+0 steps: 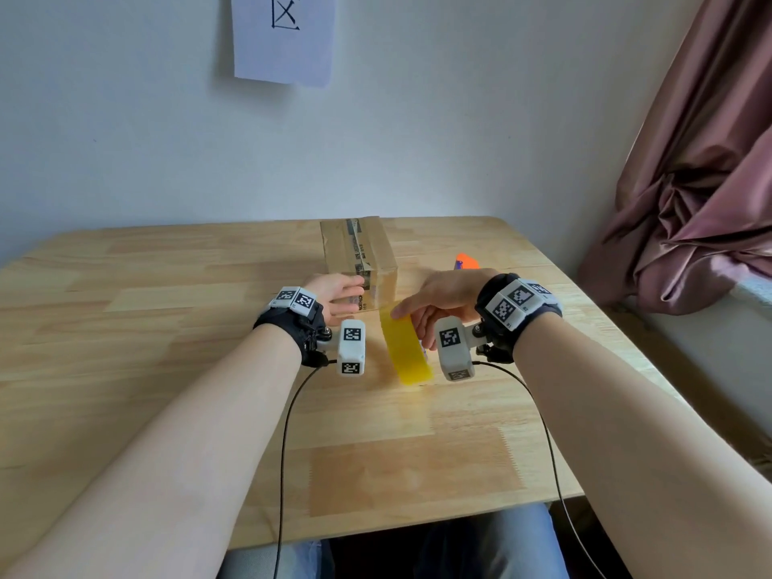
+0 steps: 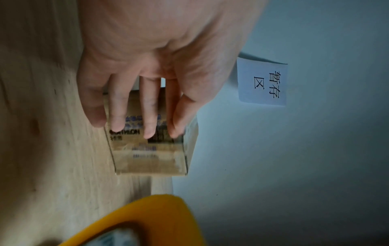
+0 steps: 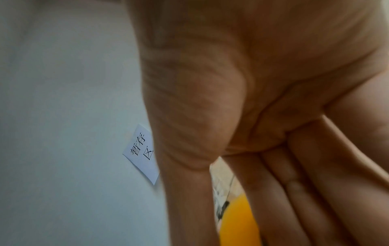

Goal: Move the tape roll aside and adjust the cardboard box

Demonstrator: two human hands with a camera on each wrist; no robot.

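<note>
A brown cardboard box (image 1: 359,252) taped along its top stands on the wooden table (image 1: 167,328), its short end towards me. My left hand (image 1: 340,296) lies against that near end with straight fingers (image 2: 118,116) on the printed label of the box (image 2: 147,154). My right hand (image 1: 438,298) holds a roll of yellow tape (image 1: 407,353) just right of the box's near corner, thumb on the rim and fingers (image 3: 294,191) under it. The roll (image 2: 160,209) shows edge-on from the head view. Part of its yellow band (image 3: 240,221) shows between thumb and fingers.
An orange object (image 1: 467,262) lies on the table behind my right hand, mostly hidden. A white paper sheet (image 1: 284,39) with black characters hangs on the wall. A pink curtain (image 1: 702,181) hangs at the right. Black cables run from both wrist cameras towards me.
</note>
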